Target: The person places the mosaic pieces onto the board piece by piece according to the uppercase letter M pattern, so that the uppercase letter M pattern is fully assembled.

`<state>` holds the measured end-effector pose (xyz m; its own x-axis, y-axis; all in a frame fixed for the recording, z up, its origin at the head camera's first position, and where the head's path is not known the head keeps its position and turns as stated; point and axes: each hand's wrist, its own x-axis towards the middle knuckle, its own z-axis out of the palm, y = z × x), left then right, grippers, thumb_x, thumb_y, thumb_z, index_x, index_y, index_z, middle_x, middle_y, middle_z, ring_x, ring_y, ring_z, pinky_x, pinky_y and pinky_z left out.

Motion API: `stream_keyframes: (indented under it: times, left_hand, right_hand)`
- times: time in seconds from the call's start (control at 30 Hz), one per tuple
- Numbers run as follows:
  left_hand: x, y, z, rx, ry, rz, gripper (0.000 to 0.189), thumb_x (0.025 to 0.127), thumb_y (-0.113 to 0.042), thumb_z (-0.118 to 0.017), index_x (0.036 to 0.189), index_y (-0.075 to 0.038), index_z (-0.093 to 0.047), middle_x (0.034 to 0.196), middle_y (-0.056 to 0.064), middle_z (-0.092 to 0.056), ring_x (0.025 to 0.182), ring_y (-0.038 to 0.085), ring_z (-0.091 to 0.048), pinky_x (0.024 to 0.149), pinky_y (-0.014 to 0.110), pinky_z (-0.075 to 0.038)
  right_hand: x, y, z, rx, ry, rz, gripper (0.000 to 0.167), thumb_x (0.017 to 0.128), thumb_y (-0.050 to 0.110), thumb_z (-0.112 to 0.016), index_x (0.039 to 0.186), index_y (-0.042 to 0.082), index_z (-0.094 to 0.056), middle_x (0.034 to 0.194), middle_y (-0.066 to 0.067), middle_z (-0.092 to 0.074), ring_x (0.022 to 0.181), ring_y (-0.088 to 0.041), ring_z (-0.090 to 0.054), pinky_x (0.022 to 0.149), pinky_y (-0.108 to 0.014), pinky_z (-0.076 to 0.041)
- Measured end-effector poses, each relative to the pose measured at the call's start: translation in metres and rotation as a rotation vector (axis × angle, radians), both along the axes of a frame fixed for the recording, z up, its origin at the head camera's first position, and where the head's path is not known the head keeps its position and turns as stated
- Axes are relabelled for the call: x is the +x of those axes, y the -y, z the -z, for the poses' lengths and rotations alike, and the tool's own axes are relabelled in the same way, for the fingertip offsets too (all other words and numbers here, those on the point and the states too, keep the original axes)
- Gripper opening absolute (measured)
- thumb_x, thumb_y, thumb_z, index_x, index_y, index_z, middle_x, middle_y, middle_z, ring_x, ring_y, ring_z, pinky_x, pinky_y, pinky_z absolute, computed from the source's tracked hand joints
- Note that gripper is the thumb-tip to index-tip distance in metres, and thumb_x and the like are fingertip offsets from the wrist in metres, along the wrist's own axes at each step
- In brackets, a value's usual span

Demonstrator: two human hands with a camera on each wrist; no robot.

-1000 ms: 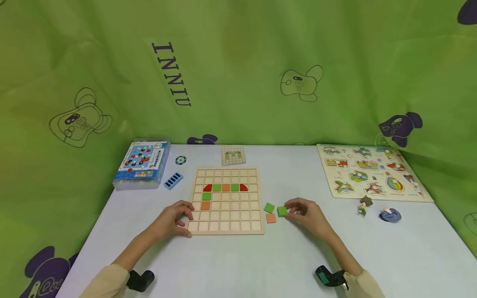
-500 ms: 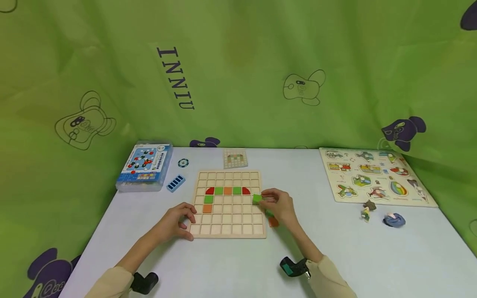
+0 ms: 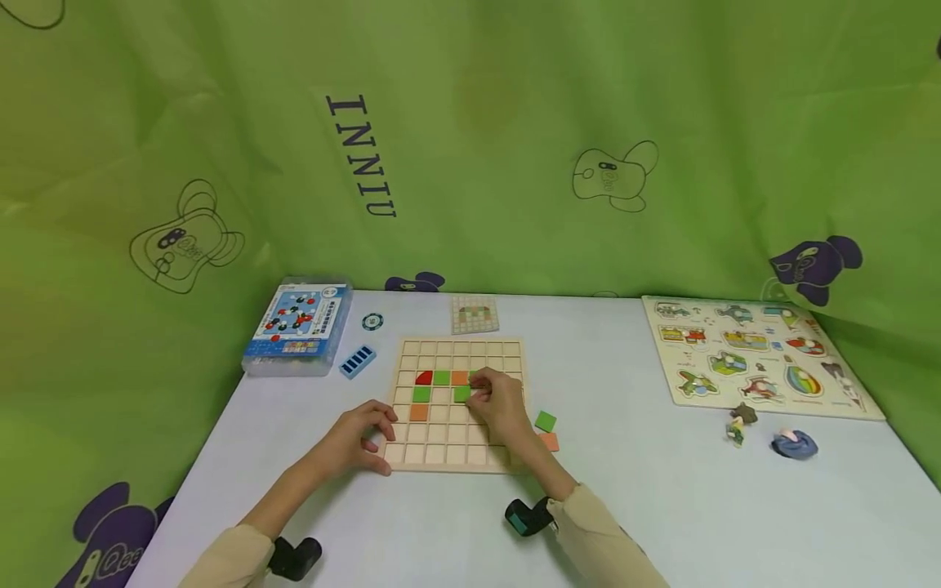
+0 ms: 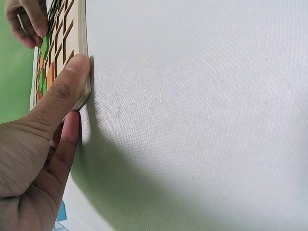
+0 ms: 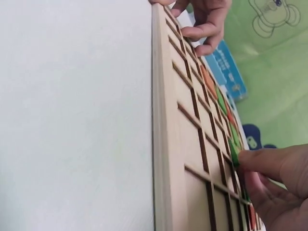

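My left hand grips the near-left corner of a wooden grid board, thumb on its edge and fingers along its side. Between the thumb and fingertips of my right hand is a green square tile, held at a cell under the orange tile. That row also has a red rounded tile and a green tile; its right end is hidden by my right hand. On the left side, another green tile sits above a second orange tile.
Beside the board's right edge lie a loose green tile and an orange one. A small pattern card is behind the board. A boxed set stands back left, a picture puzzle back right, small figures before it.
My right hand has carried the green tile from the table at the right, leftward over the board to the cell under the orange tile. The left hand stays at the board's corner.
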<state>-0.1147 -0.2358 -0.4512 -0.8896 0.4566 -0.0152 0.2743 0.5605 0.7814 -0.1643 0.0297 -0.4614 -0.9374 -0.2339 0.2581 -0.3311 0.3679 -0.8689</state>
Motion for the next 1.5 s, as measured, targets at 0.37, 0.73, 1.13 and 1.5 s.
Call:
stream_keyframes:
  times: [0.37, 0.73, 1.13, 1.5]
  left_hand:
    - [-0.003, -0.002, -0.006, -0.002, -0.007, 0.000, 0.037, 0.061, -0.004, -0.088, 0.085, -0.003, -0.060, 0.117, 0.015, -0.053, 0.107, 0.032, -0.047, 0.069, 0.025, -0.055]
    - [-0.001, 0.008, -0.008, -0.026, -0.006, -0.013, 0.037, 0.062, -0.006, -0.088, 0.086, -0.003, -0.060, 0.117, 0.017, -0.052, 0.106, 0.034, -0.047, 0.070, 0.024, -0.055]
    - [0.000, 0.002, -0.001, -0.007, 0.020, -0.018, 0.037, 0.063, -0.008, -0.088, 0.087, -0.005, -0.060, 0.120, 0.016, -0.052, 0.108, 0.035, -0.046, 0.071, 0.023, -0.054]
    - [0.001, 0.001, 0.001, 0.015, 0.015, -0.021, 0.036, 0.063, -0.007, -0.088, 0.086, -0.005, -0.061, 0.119, 0.016, -0.052, 0.107, 0.035, -0.047, 0.070, 0.024, -0.055]
  right_hand:
    - [0.009, -0.055, -0.019, -0.036, 0.092, 0.004, 0.027, 0.080, -0.009, -0.071, 0.106, -0.008, -0.064, 0.102, -0.021, -0.067, 0.087, -0.030, -0.068, 0.072, -0.026, -0.056]
    - [0.016, -0.121, -0.002, 0.148, 0.175, -0.044, 0.029, 0.075, 0.000, -0.079, 0.100, -0.002, -0.067, 0.091, -0.011, -0.069, 0.074, -0.014, -0.060, 0.067, -0.021, -0.053]
    - [0.011, -0.123, -0.001, 0.204, 0.119, 0.062, 0.031, 0.072, 0.000, -0.081, 0.099, -0.002, -0.066, 0.086, -0.011, -0.068, 0.076, -0.019, -0.062, 0.068, -0.025, -0.054]
    - [0.000, -0.150, 0.005, 0.166, 0.115, -0.048, 0.032, 0.078, -0.005, -0.075, 0.109, -0.002, -0.066, 0.098, -0.012, -0.070, 0.075, -0.013, -0.059, 0.067, -0.021, -0.052]
